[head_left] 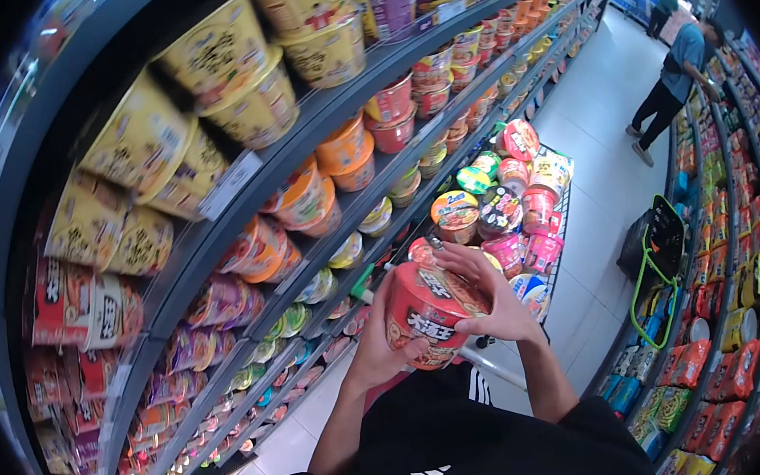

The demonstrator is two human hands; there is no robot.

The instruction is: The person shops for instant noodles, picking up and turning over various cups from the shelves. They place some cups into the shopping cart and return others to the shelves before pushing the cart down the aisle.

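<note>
Supermarket aisle; red noodle bowl point(429, 312) clasped between both hands point(440, 322).

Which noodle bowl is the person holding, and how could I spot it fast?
Find the shopping cart piled with noodle cups, parked beside the long curved shelves. Just in front of it, the left hand and the right hand hold one red bowl between them. Unlike all the cups on the shelves or in the cart, it is held up in the air, tilted, with fingers over its lid.

Held between left hand point(378, 349) and right hand point(492, 304): noodle bowl point(428, 310). Beyond it, cart point(520, 204) of cups; shelves point(246, 239) left, basket point(658, 256) right.
</note>
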